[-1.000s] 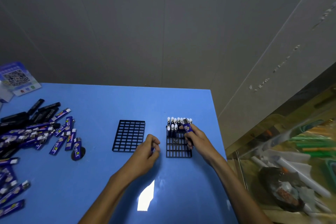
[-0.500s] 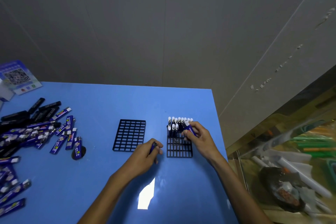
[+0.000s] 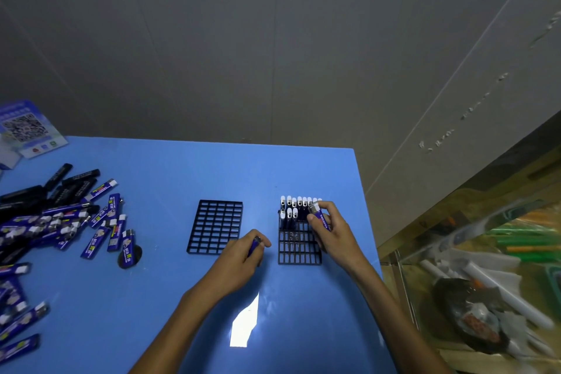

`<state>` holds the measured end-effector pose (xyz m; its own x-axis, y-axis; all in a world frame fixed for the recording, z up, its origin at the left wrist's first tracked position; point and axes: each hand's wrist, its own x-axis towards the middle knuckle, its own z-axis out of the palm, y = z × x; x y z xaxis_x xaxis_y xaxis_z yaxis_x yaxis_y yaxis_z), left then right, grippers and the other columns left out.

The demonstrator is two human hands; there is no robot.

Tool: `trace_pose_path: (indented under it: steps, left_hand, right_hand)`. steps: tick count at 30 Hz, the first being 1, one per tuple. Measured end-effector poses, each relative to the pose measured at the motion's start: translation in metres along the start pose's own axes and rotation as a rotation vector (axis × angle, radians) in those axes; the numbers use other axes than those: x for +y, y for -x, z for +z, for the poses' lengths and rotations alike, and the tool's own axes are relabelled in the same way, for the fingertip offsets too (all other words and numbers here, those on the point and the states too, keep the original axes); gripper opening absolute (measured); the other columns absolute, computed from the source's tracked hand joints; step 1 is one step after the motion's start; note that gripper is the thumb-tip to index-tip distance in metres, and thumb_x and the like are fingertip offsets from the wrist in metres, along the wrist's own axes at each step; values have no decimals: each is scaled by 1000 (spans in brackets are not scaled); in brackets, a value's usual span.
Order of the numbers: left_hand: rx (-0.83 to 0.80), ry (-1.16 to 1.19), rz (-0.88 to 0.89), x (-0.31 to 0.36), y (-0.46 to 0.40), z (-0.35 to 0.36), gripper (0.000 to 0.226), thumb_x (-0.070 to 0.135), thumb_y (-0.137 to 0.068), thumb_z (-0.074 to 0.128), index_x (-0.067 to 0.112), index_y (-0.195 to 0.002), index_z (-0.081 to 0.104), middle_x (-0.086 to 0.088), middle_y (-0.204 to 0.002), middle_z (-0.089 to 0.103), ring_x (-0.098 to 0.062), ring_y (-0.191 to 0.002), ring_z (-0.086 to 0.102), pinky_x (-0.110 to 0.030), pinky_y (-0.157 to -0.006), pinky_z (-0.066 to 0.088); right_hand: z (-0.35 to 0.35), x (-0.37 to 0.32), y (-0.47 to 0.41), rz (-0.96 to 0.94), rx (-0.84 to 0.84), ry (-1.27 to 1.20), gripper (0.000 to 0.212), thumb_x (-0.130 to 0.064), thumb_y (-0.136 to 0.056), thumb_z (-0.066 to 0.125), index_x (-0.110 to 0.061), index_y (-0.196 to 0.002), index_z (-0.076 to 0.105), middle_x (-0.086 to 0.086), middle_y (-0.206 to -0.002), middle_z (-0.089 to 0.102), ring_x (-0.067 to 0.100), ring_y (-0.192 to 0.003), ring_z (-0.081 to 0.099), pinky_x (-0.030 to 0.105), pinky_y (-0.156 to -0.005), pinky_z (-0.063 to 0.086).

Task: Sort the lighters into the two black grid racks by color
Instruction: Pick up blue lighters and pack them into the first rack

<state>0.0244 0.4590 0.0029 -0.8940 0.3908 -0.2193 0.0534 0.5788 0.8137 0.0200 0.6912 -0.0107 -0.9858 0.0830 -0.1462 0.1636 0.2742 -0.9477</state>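
Note:
Two black grid racks lie on the blue table. The left rack (image 3: 215, 226) has no lighters in it. The right rack (image 3: 299, 250) holds several upright blue lighters (image 3: 293, 209) in its far rows. My right hand (image 3: 332, 229) pinches a blue lighter (image 3: 319, 216) over the right rack's far right part. My left hand (image 3: 243, 258) rests between the racks and grips another blue lighter (image 3: 254, 245). A heap of loose blue lighters (image 3: 100, 222) and black lighters (image 3: 69, 179) lies at the table's left.
A blue leaflet with a QR code (image 3: 27, 129) lies at the far left corner. The table's right edge (image 3: 368, 222) runs close to the right rack. Beyond it, low down, stands a glass-walled bin of rubbish (image 3: 485, 282). A grey wall rises behind.
My right hand has tilted its blue lighter and shifted it slightly right over the rack's far rows. My left hand has stayed between the racks, the lighter in it now showing.

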Motion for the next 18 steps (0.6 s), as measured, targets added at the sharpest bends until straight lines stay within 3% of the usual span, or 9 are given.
trace_pose_path:
  steps: [4, 7, 10, 12, 18]
  left_hand:
    - [-7, -10, -11, 0, -2, 0, 19, 16, -102, 42, 24, -101, 59, -1, -70, 61, -1, -58, 53, -13, -57, 42]
    - [-8, -32, -14, -1, -3, 1, 19, 15, -101, 42, 25, -101, 59, -4, -70, 60, -3, -58, 52, -16, -56, 42]
    - [-9, -64, -18, -5, -5, 1, 20, 16, -101, 42, 29, -100, 58, -15, -73, 61, -21, -63, 55, -35, -63, 48]
    - [-6, -94, -23, -6, -6, 1, 19, 18, -100, 43, 29, -101, 58, -14, -73, 61, -24, -63, 55, -40, -64, 49]
    - [15, -207, -20, -6, -8, -2, 16, 20, -99, 45, 27, -104, 58, -3, -68, 59, -9, -54, 47, -24, -55, 39]
  right_hand:
    - [1, -4, 2, -38, 9, 76, 9, -25, -98, 54, -17, -103, 53, -3, -58, 51, 11, -47, 47, 26, -48, 40]
    - [1, -4, 1, -55, 48, 137, 12, -27, -96, 57, -22, -107, 54, -7, -61, 53, 4, -52, 44, 19, -51, 36]
    - [2, -1, 0, -39, 27, 146, 21, -32, -96, 55, -29, -115, 45, -12, -54, 49, 3, -49, 41, 17, -50, 32]
    - [1, -1, -1, -30, 18, 182, 20, -34, -97, 53, -31, -113, 43, -10, -53, 48, 4, -48, 41, 18, -49, 32]
    - [0, -5, 2, -55, -25, 145, 6, -23, -96, 57, -23, -102, 56, -3, -61, 54, 9, -48, 52, 26, -49, 47]
